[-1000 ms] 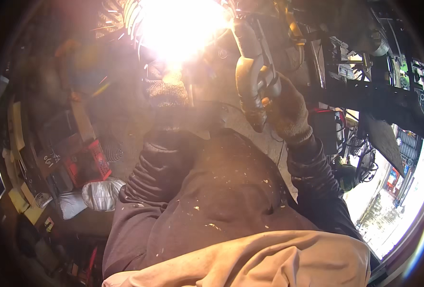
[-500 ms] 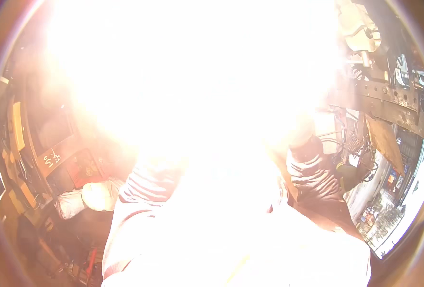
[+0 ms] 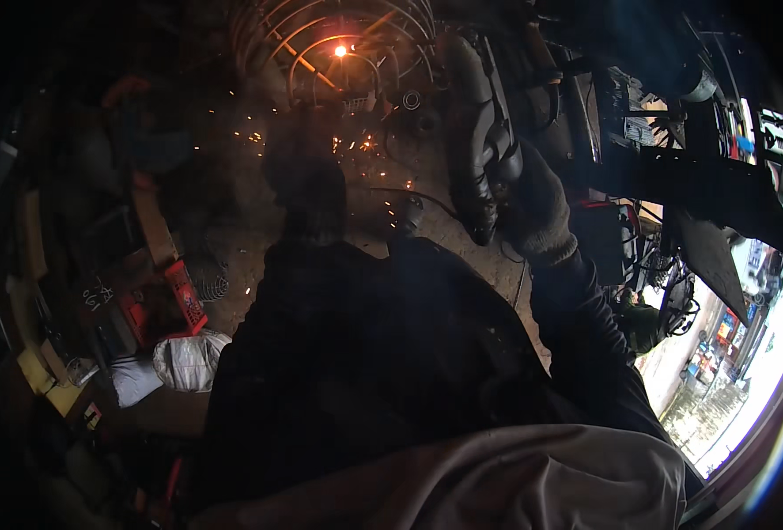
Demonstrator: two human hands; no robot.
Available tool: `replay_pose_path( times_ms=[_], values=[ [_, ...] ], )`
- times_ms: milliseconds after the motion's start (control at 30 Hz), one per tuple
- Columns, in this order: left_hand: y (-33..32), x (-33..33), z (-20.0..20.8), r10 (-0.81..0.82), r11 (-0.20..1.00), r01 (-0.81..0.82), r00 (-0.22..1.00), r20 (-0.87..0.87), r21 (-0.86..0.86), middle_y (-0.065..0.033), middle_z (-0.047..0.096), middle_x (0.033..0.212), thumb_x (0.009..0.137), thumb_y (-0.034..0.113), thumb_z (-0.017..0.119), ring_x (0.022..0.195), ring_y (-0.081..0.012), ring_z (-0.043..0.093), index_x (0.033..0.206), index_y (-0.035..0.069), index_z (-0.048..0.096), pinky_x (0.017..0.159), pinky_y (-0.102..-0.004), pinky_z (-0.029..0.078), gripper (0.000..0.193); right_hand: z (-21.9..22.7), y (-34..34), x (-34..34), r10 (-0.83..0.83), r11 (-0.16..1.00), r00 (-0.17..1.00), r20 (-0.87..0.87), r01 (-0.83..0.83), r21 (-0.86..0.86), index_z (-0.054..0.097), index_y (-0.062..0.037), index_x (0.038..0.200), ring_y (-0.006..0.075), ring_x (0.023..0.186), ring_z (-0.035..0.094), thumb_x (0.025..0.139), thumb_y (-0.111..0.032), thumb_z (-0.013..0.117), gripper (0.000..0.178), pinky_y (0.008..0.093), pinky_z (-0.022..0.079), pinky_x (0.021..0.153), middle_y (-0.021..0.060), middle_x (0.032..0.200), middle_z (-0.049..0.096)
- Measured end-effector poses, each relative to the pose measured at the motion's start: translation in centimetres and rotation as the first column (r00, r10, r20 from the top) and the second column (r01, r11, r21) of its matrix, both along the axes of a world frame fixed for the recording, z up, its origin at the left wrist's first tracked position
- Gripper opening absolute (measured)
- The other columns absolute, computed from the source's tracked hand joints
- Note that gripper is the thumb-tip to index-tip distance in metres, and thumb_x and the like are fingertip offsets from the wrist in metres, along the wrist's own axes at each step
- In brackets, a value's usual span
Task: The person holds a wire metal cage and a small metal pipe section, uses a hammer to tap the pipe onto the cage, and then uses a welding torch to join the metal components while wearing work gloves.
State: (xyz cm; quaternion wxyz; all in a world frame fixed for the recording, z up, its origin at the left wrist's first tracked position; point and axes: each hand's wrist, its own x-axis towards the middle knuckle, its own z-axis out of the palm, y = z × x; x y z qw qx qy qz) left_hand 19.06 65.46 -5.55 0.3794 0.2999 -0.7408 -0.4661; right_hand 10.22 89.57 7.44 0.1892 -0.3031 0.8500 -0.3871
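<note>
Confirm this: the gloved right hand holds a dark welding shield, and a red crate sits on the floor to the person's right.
Not quite. The head view shows the red crate on the person's left. The gloved right hand does hold the dark welding shield.

- 1 head-worn fisheye view looked steeply down over the person's own dark-sleeved torso toward the workshop floor [image 3: 232, 256].
- The right hand [image 3: 537, 208] sat close; a glowing wire frame [image 3: 338, 44] lay farther ahead.
- Straight edges curved near the rim.
</note>
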Motion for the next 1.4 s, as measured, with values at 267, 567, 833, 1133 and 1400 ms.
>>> replay_pose_path(
  times_ms=[267,567,833,1133,1400],
  values=[
    [-6.6,8.8,3.0,-0.007,0.994,0.018,0.995,0.103,-0.11,-0.0113,0.069,0.098,0.092,0.015,0.061,0.099,-0.0226,0.065,0.103,0.004,0.071,0.083,-0.0374,0.052,0.019,0.2,-5.8,9.0,-0.049,0.989,0.992,0.115,0.064,-0.131,0.049,-0.0015,0.136,0.0268,0.105,0.069,0.086,-0.023,0.073,0.059,0.0376,0.054,0.086,0.0152,0.111,0.068],
    [-0.7,2.5,5.1,0.027,0.93,0.002,0.997,-0.075,0.367,-0.0082,0.069,0.096,0.091,0.019,0.066,0.09,-0.0233,0.067,0.103,0.008,0.072,0.079,-0.0349,0.053,0.017,-1.2,-1.8,3.0,-0.062,0.983,0.997,0.043,0.068,-0.172,0.051,-0.0024,0.134,0.027,0.102,0.069,0.087,-0.023,0.073,0.057,0.0366,0.054,0.086,0.0168,0.112,0.068],
    [0.2,1.4,4.2,-0.007,0.969,0.018,0.999,-0.046,0.248,-0.0074,0.069,0.096,0.091,0.02,0.067,0.09,-0.0215,0.067,0.103,0.008,0.072,0.078,-0.0339,0.053,0.018,-0.5,-1.9,2.0,0.125,0.932,0.972,0.2,-0.046,-0.361,0.053,-0.0026,0.133,0.0196,0.101,0.064,0.092,-0.015,0.063,0.043,0.0316,0.052,0.086,0.0119,0.119,0.062],
    [0.0,1.0,3.1,-0.018,0.989,0.02,1.0,-0.016,0.146,-0.0065,0.07,0.095,0.09,0.021,0.068,0.089,-0.0195,0.067,0.102,0.008,0.072,0.077,-0.0328,0.053,0.019,-1.1,-1.1,1.5,0.202,0.903,0.947,0.252,-0.08,-0.421,0.047,0.0021,0.138,0.0182,0.114,0.057,0.093,0.0,0.059,0.046,0.0307,0.05,0.094,0.0125,0.129,0.057],
    [-0.7,1.3,2.0,0.004,0.997,0.001,0.998,0.068,-0.071,-0.0057,0.07,0.095,0.09,0.022,0.069,0.088,-0.0177,0.067,0.102,0.007,0.072,0.076,-0.0319,0.052,0.019,-2.6,-0.3,3.1,0.04,0.848,0.984,-0.175,-0.126,-0.515,0.041,0.0029,0.143,0.0208,0.123,0.055,0.096,0.002,0.056,0.049,0.031,0.051,0.097,0.0156,0.137,0.053]
  ],
)
